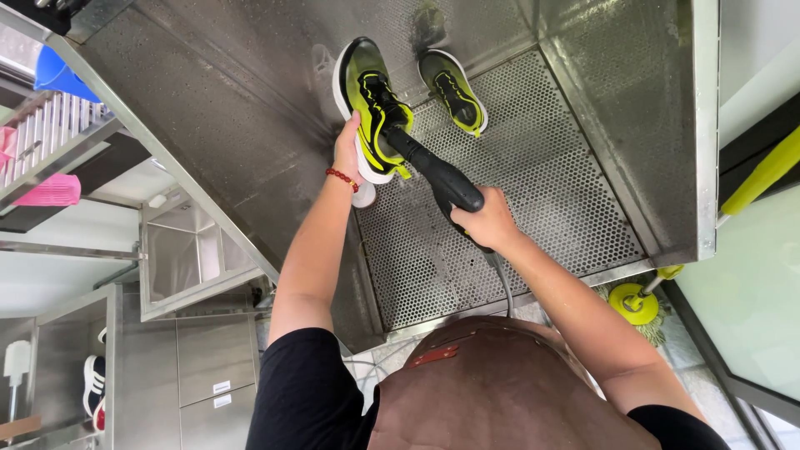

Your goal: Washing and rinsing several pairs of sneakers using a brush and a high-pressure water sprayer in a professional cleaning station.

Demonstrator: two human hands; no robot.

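My left hand grips the heel of a neon-yellow and black sneaker with a white sole, holding it tilted over a perforated steel wash basin. A red bead bracelet circles that wrist. My right hand is closed around the handle of a black spray gun, whose nozzle points into the opening of the held sneaker. A grey hose runs down from the gun. The matching second sneaker lies on the perforated floor at the back of the basin.
Steel walls enclose the basin on the left, back and right. A yellow mop stands at the basin's front right corner. Steel cabinets and a small sink are on the left, with another shoe and pink and blue plastic items nearby.
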